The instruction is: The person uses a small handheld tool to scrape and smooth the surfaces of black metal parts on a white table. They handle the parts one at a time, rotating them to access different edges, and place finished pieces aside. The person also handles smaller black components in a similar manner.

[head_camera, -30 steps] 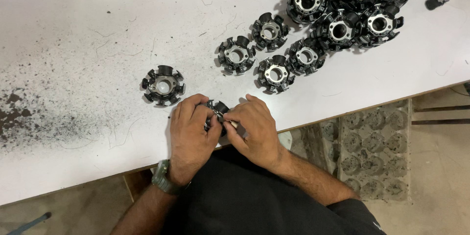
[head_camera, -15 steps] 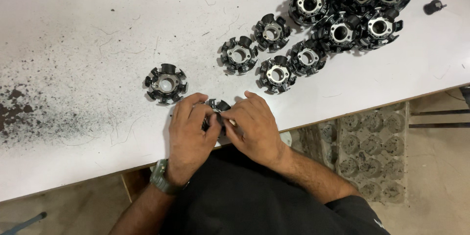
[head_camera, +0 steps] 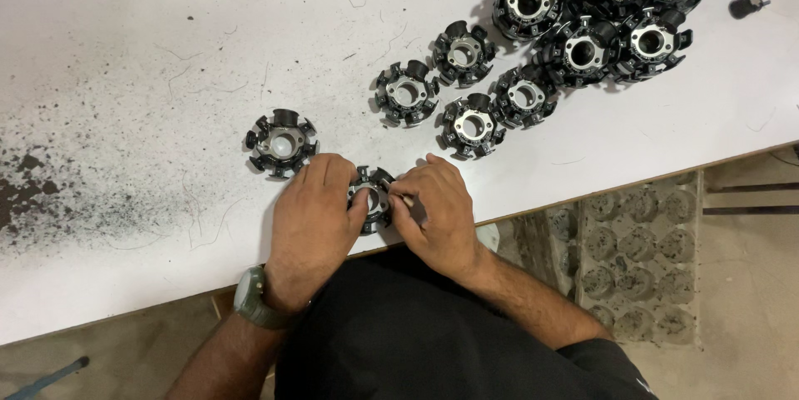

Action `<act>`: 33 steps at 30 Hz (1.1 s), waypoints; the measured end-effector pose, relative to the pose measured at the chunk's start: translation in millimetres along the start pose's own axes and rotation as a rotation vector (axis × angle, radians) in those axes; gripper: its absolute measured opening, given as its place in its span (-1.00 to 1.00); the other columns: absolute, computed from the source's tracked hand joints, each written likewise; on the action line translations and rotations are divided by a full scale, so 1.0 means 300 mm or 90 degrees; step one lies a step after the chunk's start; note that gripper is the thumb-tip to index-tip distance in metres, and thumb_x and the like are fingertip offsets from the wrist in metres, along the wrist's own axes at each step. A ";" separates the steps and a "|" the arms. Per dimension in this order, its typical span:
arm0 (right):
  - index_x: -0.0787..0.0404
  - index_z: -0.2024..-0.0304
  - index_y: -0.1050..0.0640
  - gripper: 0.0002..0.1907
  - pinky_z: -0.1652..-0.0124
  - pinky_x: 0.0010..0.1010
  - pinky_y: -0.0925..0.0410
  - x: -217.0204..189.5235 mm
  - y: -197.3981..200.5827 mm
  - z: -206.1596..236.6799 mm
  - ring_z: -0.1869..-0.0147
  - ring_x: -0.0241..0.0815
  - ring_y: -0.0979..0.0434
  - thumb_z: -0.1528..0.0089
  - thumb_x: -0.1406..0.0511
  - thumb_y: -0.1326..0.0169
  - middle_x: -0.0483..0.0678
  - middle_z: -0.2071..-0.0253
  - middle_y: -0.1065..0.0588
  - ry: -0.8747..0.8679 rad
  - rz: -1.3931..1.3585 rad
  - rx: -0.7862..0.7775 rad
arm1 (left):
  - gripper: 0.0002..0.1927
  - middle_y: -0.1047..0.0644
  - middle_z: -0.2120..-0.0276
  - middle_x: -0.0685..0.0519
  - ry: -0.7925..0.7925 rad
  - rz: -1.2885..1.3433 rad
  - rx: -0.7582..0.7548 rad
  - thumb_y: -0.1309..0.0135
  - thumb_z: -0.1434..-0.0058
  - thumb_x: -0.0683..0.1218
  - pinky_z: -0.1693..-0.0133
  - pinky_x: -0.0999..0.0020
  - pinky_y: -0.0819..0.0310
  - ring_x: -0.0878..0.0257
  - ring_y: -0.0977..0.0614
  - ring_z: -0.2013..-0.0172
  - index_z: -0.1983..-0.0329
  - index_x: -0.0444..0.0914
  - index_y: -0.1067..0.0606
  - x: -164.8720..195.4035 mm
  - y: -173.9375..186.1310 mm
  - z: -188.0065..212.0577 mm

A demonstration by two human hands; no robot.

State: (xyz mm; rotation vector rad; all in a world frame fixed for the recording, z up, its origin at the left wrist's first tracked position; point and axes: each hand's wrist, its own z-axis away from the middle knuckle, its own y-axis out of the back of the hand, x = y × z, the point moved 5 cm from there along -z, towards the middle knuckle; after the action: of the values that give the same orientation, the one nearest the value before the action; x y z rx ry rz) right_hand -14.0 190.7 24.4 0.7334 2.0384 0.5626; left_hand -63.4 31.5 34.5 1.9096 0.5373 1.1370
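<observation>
Low in the frame's centre, left hand clamps a black ring part; right hand pinches what may be a thin tool.

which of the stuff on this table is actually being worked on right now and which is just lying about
In hand:
- black toothed ring part, gripped by the left hand
- thin tool, held to that part by the right hand

Lying about:
- lone ring part beside the left hand
- cluster of ring parts
- small black piece
- dark grit on the white table

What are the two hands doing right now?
Left hand: closed on the black toothed ring part, steadying it on the white table.
Right hand: fingers pinching a small thin tool against that part.
</observation>
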 end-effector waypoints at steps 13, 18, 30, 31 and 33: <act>0.21 0.14 -0.50 -0.80 -0.25 0.03 -0.34 0.008 0.009 -0.003 0.05 -0.06 -0.55 -0.22 0.43 -0.22 -0.05 0.21 -0.53 0.007 -0.011 0.011 | -0.89 -0.54 -0.02 -0.01 -0.097 -0.002 0.043 -0.16 -0.17 -0.17 0.08 0.12 -0.52 0.04 -0.61 0.04 0.26 -0.28 -0.53 0.002 0.034 -0.005; 0.21 0.14 -0.51 -0.78 -0.27 0.05 -0.33 0.012 0.008 -0.006 0.05 -0.06 -0.55 -0.19 0.44 -0.22 -0.06 0.22 -0.52 0.001 -0.002 -0.005 | -0.80 -0.52 -0.01 -0.03 -0.177 -0.007 -0.013 -0.15 -0.13 -0.16 0.11 0.12 -0.51 0.03 -0.60 0.06 0.18 -0.29 -0.53 0.036 0.028 0.010; 0.20 0.09 -0.54 -0.72 -0.29 0.03 -0.33 -0.010 -0.025 0.013 -0.07 -0.04 -0.56 -0.18 0.42 -0.29 -0.01 0.14 -0.53 0.077 -0.008 -0.015 | -0.87 -0.57 0.11 -0.02 0.011 0.112 -0.026 -0.10 -0.26 -0.16 0.26 0.15 -0.58 -0.01 -0.67 0.25 0.15 -0.27 -0.50 -0.024 0.004 0.018; 0.21 0.09 -0.54 -0.73 -0.29 0.02 -0.34 -0.007 -0.025 0.012 -0.06 -0.03 -0.55 -0.18 0.42 -0.29 -0.01 0.14 -0.53 0.074 -0.005 -0.014 | -0.87 -0.58 0.11 -0.02 0.018 0.113 -0.033 -0.11 -0.26 -0.16 0.27 0.15 -0.59 0.00 -0.67 0.25 0.15 -0.28 -0.49 -0.027 0.000 0.018; 0.22 0.10 -0.53 -0.73 -0.28 0.01 -0.34 -0.004 -0.026 0.011 -0.06 -0.02 -0.55 -0.18 0.43 -0.29 0.01 0.14 -0.53 0.067 0.001 -0.013 | -0.87 -0.58 0.10 -0.03 0.017 0.118 -0.033 -0.10 -0.25 -0.17 0.26 0.15 -0.59 -0.01 -0.67 0.24 0.16 -0.29 -0.49 -0.028 -0.003 0.019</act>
State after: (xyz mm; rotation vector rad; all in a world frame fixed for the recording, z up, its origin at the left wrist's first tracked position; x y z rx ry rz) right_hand -13.0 184.7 18.5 0.7056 2.1255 0.6334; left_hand -62.7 23.7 28.1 1.9327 0.3475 1.2841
